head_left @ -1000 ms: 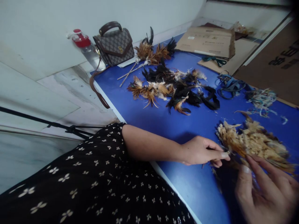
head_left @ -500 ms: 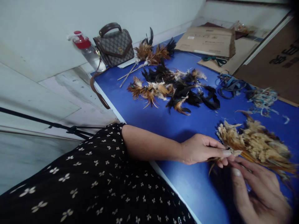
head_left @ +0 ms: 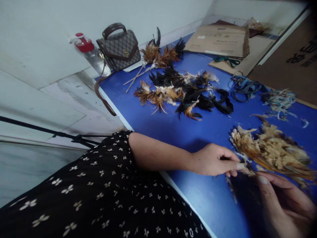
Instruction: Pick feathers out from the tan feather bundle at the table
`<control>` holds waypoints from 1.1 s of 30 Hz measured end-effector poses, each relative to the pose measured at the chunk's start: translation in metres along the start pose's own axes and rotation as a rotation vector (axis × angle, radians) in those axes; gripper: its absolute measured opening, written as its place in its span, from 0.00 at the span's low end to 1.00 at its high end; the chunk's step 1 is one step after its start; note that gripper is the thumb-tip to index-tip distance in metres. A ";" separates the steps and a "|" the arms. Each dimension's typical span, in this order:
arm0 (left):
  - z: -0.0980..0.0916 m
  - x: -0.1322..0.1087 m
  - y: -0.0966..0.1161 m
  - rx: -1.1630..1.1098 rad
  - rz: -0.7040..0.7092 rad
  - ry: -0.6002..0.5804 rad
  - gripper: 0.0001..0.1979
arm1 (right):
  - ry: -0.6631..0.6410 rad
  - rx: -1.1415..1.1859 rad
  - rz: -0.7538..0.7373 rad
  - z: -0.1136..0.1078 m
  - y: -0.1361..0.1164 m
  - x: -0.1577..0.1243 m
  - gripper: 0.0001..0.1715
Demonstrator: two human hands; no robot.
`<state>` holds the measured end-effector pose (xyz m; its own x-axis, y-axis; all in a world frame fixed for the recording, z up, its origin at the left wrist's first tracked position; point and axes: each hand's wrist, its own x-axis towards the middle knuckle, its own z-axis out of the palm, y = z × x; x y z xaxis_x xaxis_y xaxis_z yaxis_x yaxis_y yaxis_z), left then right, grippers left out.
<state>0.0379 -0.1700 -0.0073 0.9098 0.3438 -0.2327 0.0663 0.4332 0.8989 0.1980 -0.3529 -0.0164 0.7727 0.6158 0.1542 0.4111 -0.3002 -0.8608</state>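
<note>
My left hand point(head_left: 215, 160) rests on the blue table point(head_left: 173, 129) and pinches the quill end of a tan feather bundle point(head_left: 271, 150). The bundle fans out to the right over the table. My right hand point(head_left: 284, 201) is low at the right, fingers spread under the bundle and touching its underside; part of it is blurred and cut off by the frame edge. My left arm in a black dotted sleeve point(head_left: 104, 188) crosses the table's near edge.
A pile of black and brown feathers point(head_left: 183, 94) lies mid-table, with feather sticks point(head_left: 153, 58) behind. At the far left corner stand a patterned handbag point(head_left: 119, 48) and a red-capped bottle point(head_left: 90, 53). Cardboard boxes point(head_left: 220, 39), blue straps point(head_left: 244, 87) and string scraps point(head_left: 279, 100) lie further right.
The right hand has dropped lower and further under the bundle. The left hand keeps its pinch at the quill end. The view has shifted slightly.
</note>
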 end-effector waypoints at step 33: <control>0.006 -0.003 0.008 -0.181 -0.241 -0.125 0.20 | -0.195 -0.068 -0.493 0.006 -0.030 -0.002 0.09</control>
<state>0.0382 -0.1725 0.0027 0.9209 0.1130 -0.3730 0.2220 0.6344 0.7404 0.1811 -0.3412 0.0062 0.3783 0.8179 0.4335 0.7381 0.0161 -0.6745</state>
